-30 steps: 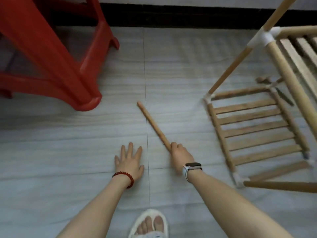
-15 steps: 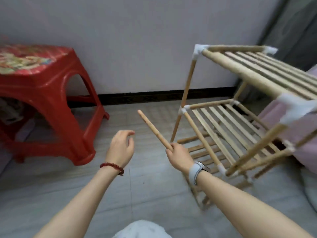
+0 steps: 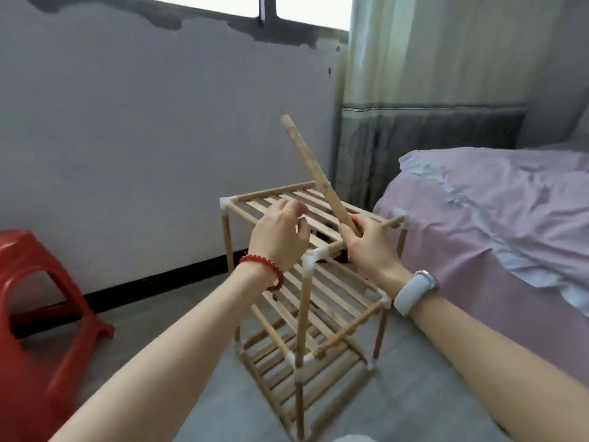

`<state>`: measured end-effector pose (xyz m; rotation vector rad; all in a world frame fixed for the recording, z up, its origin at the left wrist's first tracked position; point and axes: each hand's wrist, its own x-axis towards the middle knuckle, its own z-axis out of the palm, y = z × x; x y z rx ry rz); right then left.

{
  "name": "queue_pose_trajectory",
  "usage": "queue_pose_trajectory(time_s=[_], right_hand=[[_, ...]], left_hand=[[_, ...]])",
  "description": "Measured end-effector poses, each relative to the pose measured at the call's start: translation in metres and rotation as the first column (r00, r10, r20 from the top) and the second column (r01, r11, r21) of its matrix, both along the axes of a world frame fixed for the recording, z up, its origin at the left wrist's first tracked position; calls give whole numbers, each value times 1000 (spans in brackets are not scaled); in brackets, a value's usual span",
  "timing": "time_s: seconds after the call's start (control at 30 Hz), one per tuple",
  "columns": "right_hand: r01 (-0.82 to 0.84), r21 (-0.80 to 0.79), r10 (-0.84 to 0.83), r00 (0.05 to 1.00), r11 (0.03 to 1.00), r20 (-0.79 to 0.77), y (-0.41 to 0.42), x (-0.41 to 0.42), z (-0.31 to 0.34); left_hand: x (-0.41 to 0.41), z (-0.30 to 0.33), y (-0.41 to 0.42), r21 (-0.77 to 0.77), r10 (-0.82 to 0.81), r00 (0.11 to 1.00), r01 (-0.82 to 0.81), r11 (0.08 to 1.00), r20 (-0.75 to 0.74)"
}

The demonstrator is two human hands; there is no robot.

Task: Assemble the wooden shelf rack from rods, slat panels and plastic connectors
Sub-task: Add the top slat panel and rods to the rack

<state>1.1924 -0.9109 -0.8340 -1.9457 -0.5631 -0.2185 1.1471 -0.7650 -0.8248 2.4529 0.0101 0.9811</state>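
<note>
A three-tier wooden shelf rack (image 3: 306, 301) stands upright on the floor in front of me, its slat panels joined by white plastic connectors (image 3: 310, 261). My right hand (image 3: 369, 247) grips the lower end of a loose wooden rod (image 3: 314, 170), which slants up and to the left above the top slat panel (image 3: 280, 199). My left hand (image 3: 280, 237) hovers over the top panel's near edge, fingers loosely curled and holding nothing. The hands hide part of the top tier's front rail.
A red plastic stool (image 3: 35, 314) stands on the left by the grey wall. A bed with a pink sheet (image 3: 494, 218) fills the right side, close to the rack. A curtain (image 3: 430, 90) hangs behind.
My right hand picked the rod off the floor and carried it up over the rack's top tier. My left hand left the floor and rose beside it. The view swung up.
</note>
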Motion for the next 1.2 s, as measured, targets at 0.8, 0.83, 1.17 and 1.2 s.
queue_pose_trajectory(time_s=[0.8,0.83,1.17,1.2], right_hand=[[144,-67,-148,987,987,-63,-50,31,-30],[65,-44,-70,991,997,-118,-41,23,-29],[-334,223,393,860,916,-326,65,-63,-40],[-344,253,418,834,904,-359,71,-66,-41]], left_hand=[[-11,-60,82,125,107,990,-94,988,-96],[-19,-59,95,136,133,987,-120,983,-89],[-75,-42,116,-259,215,936,-288,922,-277],[-82,-45,106,-297,209,937,-292,909,-281]])
